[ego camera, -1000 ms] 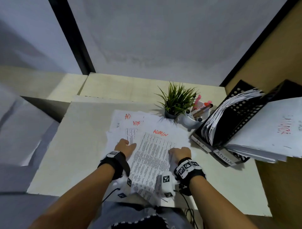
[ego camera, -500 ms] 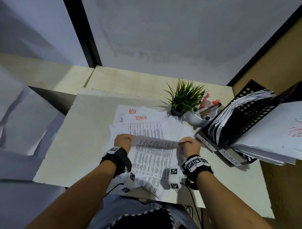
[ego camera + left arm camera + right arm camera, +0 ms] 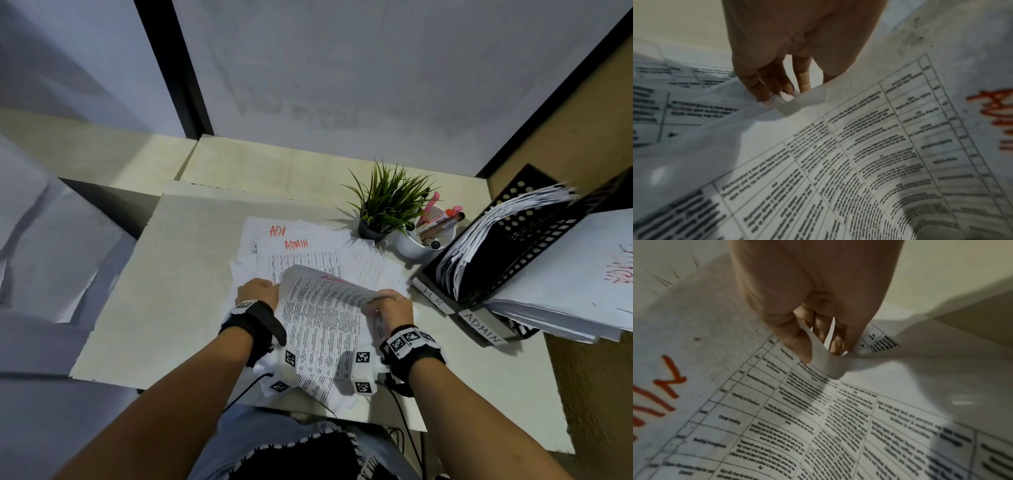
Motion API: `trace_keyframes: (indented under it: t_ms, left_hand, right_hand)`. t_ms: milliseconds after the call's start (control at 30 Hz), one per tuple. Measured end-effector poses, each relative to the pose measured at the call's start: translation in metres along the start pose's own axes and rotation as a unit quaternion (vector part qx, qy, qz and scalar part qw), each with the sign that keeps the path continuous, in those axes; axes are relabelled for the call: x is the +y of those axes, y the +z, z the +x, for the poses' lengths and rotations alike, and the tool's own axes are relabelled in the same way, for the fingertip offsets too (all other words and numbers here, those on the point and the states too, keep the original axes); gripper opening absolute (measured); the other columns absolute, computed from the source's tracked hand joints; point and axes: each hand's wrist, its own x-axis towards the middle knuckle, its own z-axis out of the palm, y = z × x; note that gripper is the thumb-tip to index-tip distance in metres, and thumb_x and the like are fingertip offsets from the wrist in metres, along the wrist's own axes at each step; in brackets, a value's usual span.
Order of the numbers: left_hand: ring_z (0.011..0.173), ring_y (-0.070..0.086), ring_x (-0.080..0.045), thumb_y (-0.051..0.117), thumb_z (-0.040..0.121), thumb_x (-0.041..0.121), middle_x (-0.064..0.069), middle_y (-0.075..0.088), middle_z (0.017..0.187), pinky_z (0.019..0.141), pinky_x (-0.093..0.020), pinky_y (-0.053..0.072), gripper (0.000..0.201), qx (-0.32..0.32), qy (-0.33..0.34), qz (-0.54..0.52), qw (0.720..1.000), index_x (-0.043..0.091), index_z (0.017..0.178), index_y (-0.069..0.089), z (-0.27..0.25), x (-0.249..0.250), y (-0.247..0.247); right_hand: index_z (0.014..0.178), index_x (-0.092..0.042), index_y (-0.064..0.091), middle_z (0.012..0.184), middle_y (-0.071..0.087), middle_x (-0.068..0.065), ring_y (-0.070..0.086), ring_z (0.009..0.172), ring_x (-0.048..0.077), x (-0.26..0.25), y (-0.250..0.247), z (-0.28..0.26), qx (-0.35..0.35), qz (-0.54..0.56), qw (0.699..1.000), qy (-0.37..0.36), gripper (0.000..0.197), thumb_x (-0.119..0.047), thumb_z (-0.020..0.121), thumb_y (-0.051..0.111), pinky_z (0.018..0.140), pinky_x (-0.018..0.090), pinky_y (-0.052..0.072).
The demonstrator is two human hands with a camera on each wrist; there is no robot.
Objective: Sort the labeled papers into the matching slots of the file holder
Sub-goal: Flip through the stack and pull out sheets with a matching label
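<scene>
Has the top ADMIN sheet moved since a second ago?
Yes. The top sheet has lifted off the paper pile, its far edge curling toward the person.

The head view is dim and cool-toned, with soft light falling from above onto the table [image 3: 144,308]. The plant [image 3: 388,202] throws a faint shadow to its left. Straight edges bow toward the frame's borders, and the file holder [image 3: 534,240] at the right edge smears with blur. Both wrist views are softer: printed text on the sheet [image 3: 838,162] is unreadable, the nearest parts most blurred, and grey shadows cross the paper [image 3: 900,378] below each hand.
</scene>
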Motion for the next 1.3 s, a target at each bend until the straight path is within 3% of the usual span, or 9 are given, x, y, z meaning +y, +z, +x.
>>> trace_keyframes:
  t_ms: [100,233,333,667,767,933,1100,1233,1300]
  left_hand:
    - [0.104,0.057,-0.036,0.064,0.080,0.023,-0.020,0.052,0.119,0.094,-0.040,0.046,0.044,0.015,-0.022,-0.010,1.000,0.006,0.118,0.053,-0.004,0.000,0.003]
    - [0.077,0.049,-0.025,0.062,0.081,0.013,-0.006,0.047,0.083,0.069,-0.030,0.042,0.018,0.010,0.013,-0.046,0.999,0.009,0.090,0.047,-0.004,-0.002,0.002]
    - [0.052,0.026,-0.017,0.053,0.083,0.004,-0.001,0.029,0.054,0.049,-0.025,0.015,0.040,0.028,0.094,-0.030,0.995,0.015,0.055,0.026,0.000,-0.009,-0.002]
    - [0.080,0.060,-0.027,0.047,0.094,0.006,-0.015,0.071,0.099,0.068,-0.021,0.039,0.029,0.141,0.214,-0.024,0.966,0.009,0.115,0.067,0.001,-0.022,-0.030]
    - [0.084,0.062,-0.021,0.046,0.087,-0.001,-0.011,0.072,0.105,0.072,-0.019,0.045,0.030,0.133,0.199,-0.143,0.960,0.009,0.094,0.074,0.004,-0.020,-0.029]
    - [0.084,0.066,-0.025,0.044,0.071,-0.015,-0.001,0.074,0.066,0.090,-0.034,0.051,0.042,-0.016,0.127,-0.310,0.942,0.012,0.048,0.068,0.000,-0.008,-0.017]
    - [0.040,0.045,-0.006,0.038,0.076,-0.012,-0.005,0.056,0.053,0.040,-0.010,0.036,0.056,-0.094,0.082,-0.245,0.961,0.019,0.032,0.054,-0.004,0.003,-0.007]
    - [0.041,0.049,-0.016,0.041,0.081,0.002,-0.005,0.057,0.049,0.047,-0.021,0.040,0.043,-0.109,0.065,-0.231,0.965,0.013,0.042,0.056,-0.002,0.004,-0.003]
    - [0.063,0.050,-0.026,0.047,0.080,0.013,-0.007,0.055,0.068,0.066,-0.031,0.042,0.020,-0.061,0.098,-0.128,0.985,0.016,0.063,0.057,0.002,0.003,-0.001]
  right_hand:
    - [0.069,-0.023,0.061,0.069,0.062,-0.004,0.058,0.066,0.014,0.006,-0.005,0.001,-0.001,-0.060,0.998,-0.016,0.027,0.003,0.076,0.066,0.052,0.015,0.049]
    - [0.067,-0.018,0.060,0.068,0.060,0.001,0.056,0.064,0.016,0.005,0.001,-0.001,-0.002,-0.054,0.998,-0.020,0.027,0.008,0.077,0.062,0.058,0.020,0.047]
    - [0.062,-0.007,0.058,0.066,0.056,0.014,0.055,0.067,0.025,0.010,0.003,-0.001,0.002,0.026,1.000,-0.010,0.026,0.018,0.064,0.052,0.056,0.027,0.044]
    - [0.055,-0.007,0.051,0.059,0.049,0.010,0.042,0.054,0.019,0.002,-0.006,-0.005,0.033,0.014,0.998,-0.042,0.030,0.020,0.066,0.045,0.044,0.018,0.030]
    - [0.057,-0.010,0.050,0.060,0.049,0.009,0.044,0.057,0.018,-0.001,-0.006,-0.004,0.040,0.031,0.997,-0.052,0.032,0.019,0.071,0.045,0.044,0.018,0.034]
    - [0.067,-0.004,0.052,0.069,0.050,0.008,0.051,0.068,0.020,-0.015,-0.001,-0.007,0.003,0.070,0.996,-0.061,0.023,0.019,0.072,0.054,0.060,0.021,0.042]
    - [0.073,-0.003,0.055,0.059,0.057,0.009,0.054,0.058,0.023,-0.012,-0.006,-0.008,0.016,0.130,0.991,-0.030,0.027,0.022,0.062,0.055,0.048,0.023,0.044]
    - [0.072,0.004,0.063,0.095,0.070,-0.013,0.064,0.076,0.018,0.000,0.002,0.003,0.096,0.077,0.990,0.069,0.024,0.017,0.065,0.043,0.062,0.028,0.053]
    - [0.054,-0.008,0.060,0.058,0.067,-0.008,0.059,0.054,0.012,0.006,-0.001,0.005,0.030,0.089,0.996,0.008,0.035,0.019,0.068,0.043,0.046,0.020,0.045]
